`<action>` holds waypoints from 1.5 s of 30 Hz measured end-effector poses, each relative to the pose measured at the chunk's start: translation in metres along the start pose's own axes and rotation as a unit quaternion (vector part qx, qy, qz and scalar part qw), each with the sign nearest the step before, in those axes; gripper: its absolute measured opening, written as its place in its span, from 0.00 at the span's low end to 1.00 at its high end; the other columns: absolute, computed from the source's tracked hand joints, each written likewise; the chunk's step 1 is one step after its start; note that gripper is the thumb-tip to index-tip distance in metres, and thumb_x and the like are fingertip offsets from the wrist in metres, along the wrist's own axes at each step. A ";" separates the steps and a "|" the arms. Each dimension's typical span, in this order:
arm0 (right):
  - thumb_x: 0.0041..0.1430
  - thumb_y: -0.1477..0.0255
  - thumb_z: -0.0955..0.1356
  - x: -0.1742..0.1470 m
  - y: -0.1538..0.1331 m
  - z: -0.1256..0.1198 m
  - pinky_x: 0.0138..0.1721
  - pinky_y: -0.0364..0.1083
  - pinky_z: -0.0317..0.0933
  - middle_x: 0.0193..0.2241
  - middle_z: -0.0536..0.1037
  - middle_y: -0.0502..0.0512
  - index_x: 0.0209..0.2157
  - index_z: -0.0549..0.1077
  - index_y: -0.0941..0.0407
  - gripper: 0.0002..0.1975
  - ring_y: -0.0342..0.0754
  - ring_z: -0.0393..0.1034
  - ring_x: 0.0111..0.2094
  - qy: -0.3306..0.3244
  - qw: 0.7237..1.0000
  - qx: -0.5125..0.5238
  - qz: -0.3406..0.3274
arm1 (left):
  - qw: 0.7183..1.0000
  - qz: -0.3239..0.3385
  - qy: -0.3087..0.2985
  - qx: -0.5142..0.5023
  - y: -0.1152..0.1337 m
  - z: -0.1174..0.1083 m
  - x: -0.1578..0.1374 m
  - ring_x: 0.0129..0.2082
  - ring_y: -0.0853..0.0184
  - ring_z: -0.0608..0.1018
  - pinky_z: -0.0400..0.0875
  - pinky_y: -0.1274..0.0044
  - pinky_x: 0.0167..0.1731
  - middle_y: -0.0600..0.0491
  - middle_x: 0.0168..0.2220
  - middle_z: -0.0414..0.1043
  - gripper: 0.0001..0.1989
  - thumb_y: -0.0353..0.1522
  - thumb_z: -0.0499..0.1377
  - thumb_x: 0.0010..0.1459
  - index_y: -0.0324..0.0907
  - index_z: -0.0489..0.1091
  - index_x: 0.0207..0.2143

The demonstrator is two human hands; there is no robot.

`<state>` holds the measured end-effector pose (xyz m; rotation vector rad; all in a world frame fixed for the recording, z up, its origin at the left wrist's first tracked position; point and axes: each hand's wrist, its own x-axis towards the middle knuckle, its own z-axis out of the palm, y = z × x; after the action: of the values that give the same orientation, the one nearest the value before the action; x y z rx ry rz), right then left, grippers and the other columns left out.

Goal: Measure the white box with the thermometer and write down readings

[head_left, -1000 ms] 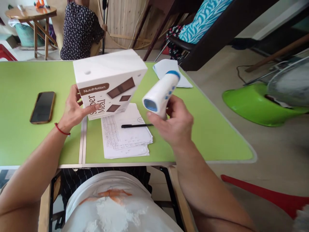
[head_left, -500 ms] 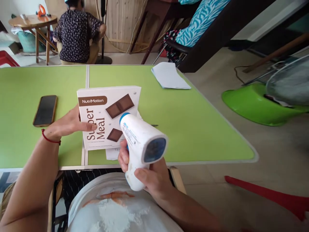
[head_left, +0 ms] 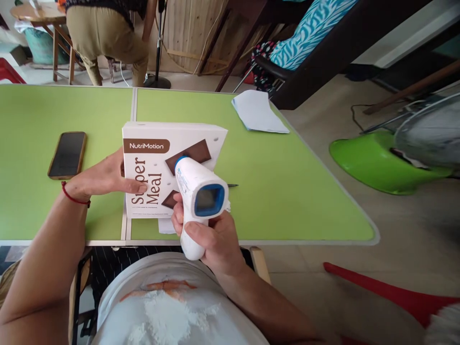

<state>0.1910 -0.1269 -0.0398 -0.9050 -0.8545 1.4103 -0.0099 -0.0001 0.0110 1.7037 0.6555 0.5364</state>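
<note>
My left hand (head_left: 108,179) grips the left side of a white box (head_left: 147,167) printed "NutriMotion Super Meal", its thumb across the front. The box is held upright over the green table, its printed face towards me. Wrapped round the handle of a white and blue infrared thermometer (head_left: 196,191) is my right hand (head_left: 212,235). The thermometer's nose is in front of the box and overlaps the chocolate pictures; whether they touch I cannot tell. Its small screen faces me and looks dark. Behind the box, a sheet of paper (head_left: 166,226) shows below and a pen tip (head_left: 233,185) sticks out at the right.
On the green table (head_left: 287,201), a phone (head_left: 67,155) lies to the left and folded white papers (head_left: 259,111) lie near the far right corner. Beyond the far edge a person (head_left: 104,36) stands bent over. A green chair (head_left: 373,163) is to the right.
My right hand has brought the thermometer slightly left and up, its screen turned more towards me. The box has shifted a little right. The person beyond the table has risen from a crouch.
</note>
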 end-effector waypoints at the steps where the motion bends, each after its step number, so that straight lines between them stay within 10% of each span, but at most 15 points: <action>1: 0.43 0.65 0.78 0.000 0.001 -0.001 0.23 0.45 0.59 0.22 0.73 0.48 0.25 0.75 0.54 0.12 0.42 0.62 0.22 -0.003 1.000 0.001 -0.001 | 1.000 0.001 0.001 -0.001 0.000 0.000 0.000 0.45 0.55 0.82 0.79 0.70 0.41 0.46 0.43 0.81 0.37 0.36 0.73 0.50 0.39 0.66 0.60; 29: 0.45 0.59 0.79 0.000 0.008 -0.004 0.24 0.46 0.54 0.22 0.69 0.47 0.29 0.75 0.53 0.16 0.42 0.58 0.24 0.002 1.000 -0.004 0.024 | 0.999 0.020 -0.035 -0.014 0.004 0.000 0.000 0.42 0.61 0.80 0.78 0.76 0.37 0.48 0.46 0.81 0.25 0.33 0.69 0.57 0.39 0.68 0.55; 45: 0.46 0.58 0.78 0.001 0.010 -0.007 0.25 0.46 0.55 0.22 0.69 0.47 0.33 0.75 0.52 0.17 0.44 0.59 0.25 0.000 1.000 -0.017 0.016 | 1.000 0.007 -0.010 0.000 0.000 -0.001 0.001 0.44 0.56 0.82 0.80 0.73 0.37 0.47 0.46 0.81 0.34 0.36 0.73 0.51 0.42 0.68 0.59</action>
<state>0.1927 -0.1263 -0.0518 -0.9489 -0.8706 1.4276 -0.0096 0.0017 0.0111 1.7117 0.6308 0.5290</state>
